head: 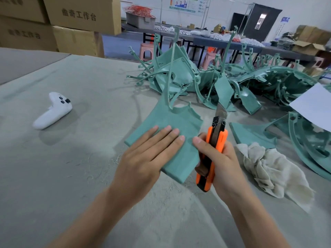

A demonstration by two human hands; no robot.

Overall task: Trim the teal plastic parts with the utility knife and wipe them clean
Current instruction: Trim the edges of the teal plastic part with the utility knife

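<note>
A grey bench carries a big pile of teal parts at the back, so most trimming looks undone. One teal part lies flat up front, pressed by the left hand with straight fingers. A crumpled rag lies to the right. The right hand grips the orange utility knife, blade out, beside the part's edge.

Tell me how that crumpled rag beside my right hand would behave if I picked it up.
The rag probably flops and droops, since it lies crumpled in soft folds. It looks light for its bulk. It likely won't roll or slide on the textured table cover.
</note>
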